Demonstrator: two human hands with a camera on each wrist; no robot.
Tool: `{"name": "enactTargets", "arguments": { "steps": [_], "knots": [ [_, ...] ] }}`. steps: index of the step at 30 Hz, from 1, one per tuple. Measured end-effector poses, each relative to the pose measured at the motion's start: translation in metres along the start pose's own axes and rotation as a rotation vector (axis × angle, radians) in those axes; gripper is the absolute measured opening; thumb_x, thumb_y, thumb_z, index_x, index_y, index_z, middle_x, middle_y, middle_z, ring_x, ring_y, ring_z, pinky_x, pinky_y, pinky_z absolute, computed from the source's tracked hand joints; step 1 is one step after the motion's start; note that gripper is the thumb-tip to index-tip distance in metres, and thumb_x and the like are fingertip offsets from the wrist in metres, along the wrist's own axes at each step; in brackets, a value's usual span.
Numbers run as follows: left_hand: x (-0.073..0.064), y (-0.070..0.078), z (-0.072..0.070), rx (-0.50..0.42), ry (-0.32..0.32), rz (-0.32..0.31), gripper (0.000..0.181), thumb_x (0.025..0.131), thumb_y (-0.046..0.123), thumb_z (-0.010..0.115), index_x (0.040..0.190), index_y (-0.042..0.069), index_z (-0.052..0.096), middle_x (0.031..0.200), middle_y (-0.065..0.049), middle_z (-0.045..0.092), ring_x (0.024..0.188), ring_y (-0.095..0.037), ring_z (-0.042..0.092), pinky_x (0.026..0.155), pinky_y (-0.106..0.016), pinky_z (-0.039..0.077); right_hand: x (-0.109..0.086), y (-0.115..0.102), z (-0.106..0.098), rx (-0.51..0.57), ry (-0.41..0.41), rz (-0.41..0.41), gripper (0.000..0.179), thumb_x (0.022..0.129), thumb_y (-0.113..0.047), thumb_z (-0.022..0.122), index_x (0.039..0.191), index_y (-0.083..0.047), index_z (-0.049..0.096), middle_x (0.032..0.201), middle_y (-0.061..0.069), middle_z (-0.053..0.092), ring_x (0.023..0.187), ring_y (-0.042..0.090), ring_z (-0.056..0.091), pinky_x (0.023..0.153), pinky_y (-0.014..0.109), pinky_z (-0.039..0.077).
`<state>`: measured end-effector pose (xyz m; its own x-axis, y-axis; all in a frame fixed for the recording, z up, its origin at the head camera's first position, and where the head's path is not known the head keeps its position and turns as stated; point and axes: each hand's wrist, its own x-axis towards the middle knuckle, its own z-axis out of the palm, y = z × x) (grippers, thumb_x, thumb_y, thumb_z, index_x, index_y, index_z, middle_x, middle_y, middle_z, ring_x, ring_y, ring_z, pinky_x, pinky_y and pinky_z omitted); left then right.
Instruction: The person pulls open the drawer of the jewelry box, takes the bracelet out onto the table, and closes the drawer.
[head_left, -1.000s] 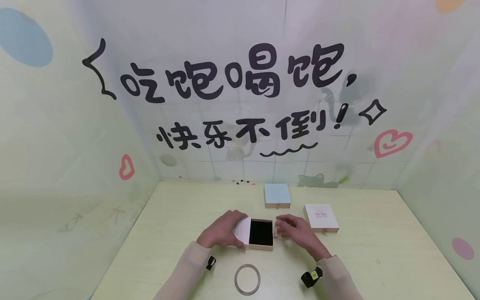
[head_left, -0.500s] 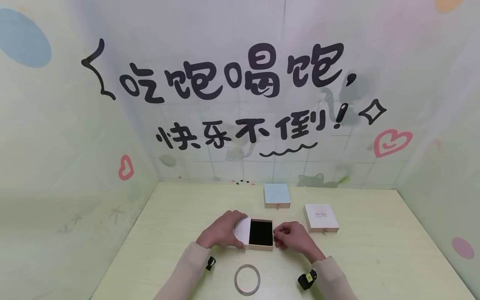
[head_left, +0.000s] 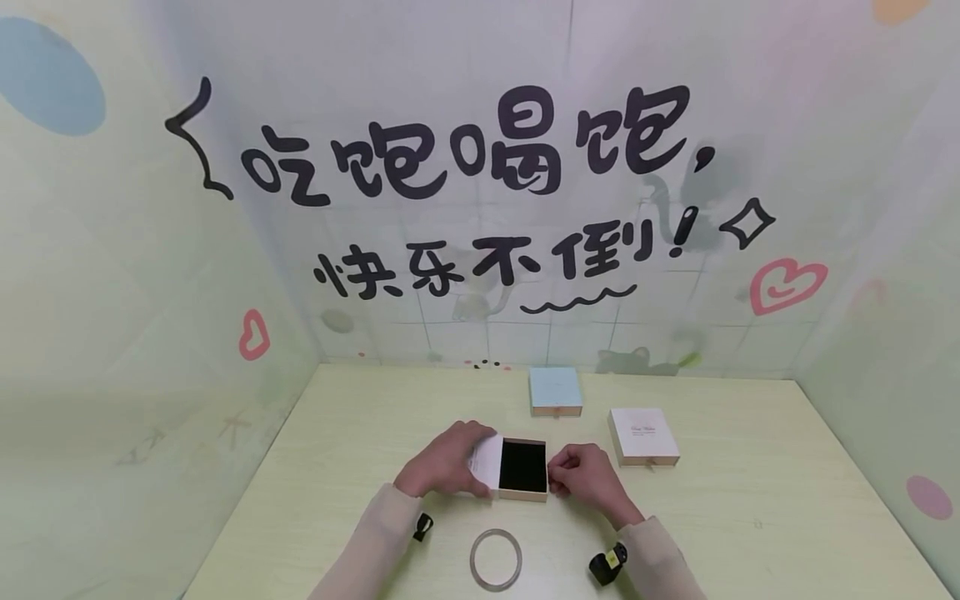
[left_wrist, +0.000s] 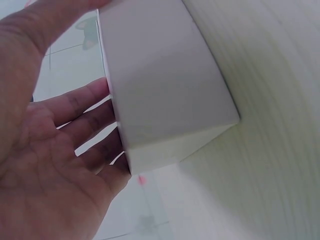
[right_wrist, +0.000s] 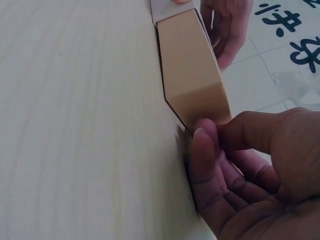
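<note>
A white drawer-style gift box lies on the table, its sleeve (head_left: 487, 458) to the left and its black-lined drawer (head_left: 523, 467) drawn out to the right. My left hand (head_left: 444, 460) grips the sleeve between thumb and fingers; in the left wrist view the fingertips press along one edge of the sleeve (left_wrist: 155, 75). At the drawer's front end, my right hand (head_left: 588, 475) has thumb and index finger pinched together. The right wrist view shows those fingertips right against the tan drawer (right_wrist: 192, 65); whatever small part they pinch is hidden. A pale grey bangle (head_left: 473, 561) lies nearer me.
Behind the drawer stands a light blue box (head_left: 555, 387), and a white box (head_left: 643, 433) with pink lettering is to the right. Both are closed. A printed cloth wall (head_left: 450, 333) rises at the table's back edge.
My right hand has moved in to the drawer's front end, its loosely spread fingers coming together in a pinch. The left hand, box and bangle have stayed in place.
</note>
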<state>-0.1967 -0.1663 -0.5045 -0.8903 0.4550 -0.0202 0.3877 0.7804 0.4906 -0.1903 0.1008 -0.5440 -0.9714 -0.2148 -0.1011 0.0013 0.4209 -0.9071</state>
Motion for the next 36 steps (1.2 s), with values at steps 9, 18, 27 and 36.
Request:
{"name": "enactTargets", "arguments": {
  "steps": [9, 18, 27, 36],
  "knots": [
    [0.001, 0.000, 0.000, 0.001, 0.000, 0.007, 0.091, 0.061, 0.029, 0.098, 0.140, 0.008, 0.058, 0.129, -0.006, 0.064, 0.105, -0.018, 0.054, 0.089, -0.035, 0.052, -0.001, -0.004, 0.002, 0.019, -0.008, -0.007, 0.010, 0.091, 0.003, 0.065, 0.083, 0.001, 0.071, 0.068, 0.007, 0.070, 0.060, 0.013, 0.066, 0.058, 0.027, 0.057],
    [0.001, 0.002, -0.001, 0.001, 0.000, 0.009, 0.090, 0.061, 0.028, 0.098, 0.139, 0.007, 0.058, 0.129, -0.006, 0.065, 0.105, -0.018, 0.054, 0.090, -0.036, 0.052, 0.000, -0.008, 0.007, 0.034, -0.007, -0.034, 0.010, 0.090, 0.004, 0.065, 0.082, 0.002, 0.071, 0.069, 0.008, 0.071, 0.059, 0.013, 0.067, 0.058, 0.027, 0.058],
    [0.002, 0.003, -0.001, -0.015, -0.002, -0.005, 0.090, 0.061, 0.027, 0.098, 0.139, 0.008, 0.058, 0.127, -0.006, 0.065, 0.104, -0.018, 0.054, 0.089, -0.036, 0.052, 0.001, -0.008, 0.009, 0.027, -0.009, -0.041, 0.010, 0.090, 0.004, 0.065, 0.082, 0.002, 0.071, 0.068, 0.008, 0.071, 0.059, 0.013, 0.066, 0.056, 0.027, 0.057],
    [0.002, 0.003, -0.001, -0.022, -0.004, -0.012, 0.090, 0.061, 0.027, 0.099, 0.139, 0.007, 0.058, 0.126, -0.006, 0.065, 0.104, -0.018, 0.055, 0.090, -0.037, 0.053, 0.003, -0.007, 0.012, 0.039, -0.007, -0.051, 0.010, 0.090, 0.004, 0.066, 0.082, 0.002, 0.071, 0.069, 0.008, 0.071, 0.058, 0.013, 0.065, 0.056, 0.026, 0.057]
  ]
}}
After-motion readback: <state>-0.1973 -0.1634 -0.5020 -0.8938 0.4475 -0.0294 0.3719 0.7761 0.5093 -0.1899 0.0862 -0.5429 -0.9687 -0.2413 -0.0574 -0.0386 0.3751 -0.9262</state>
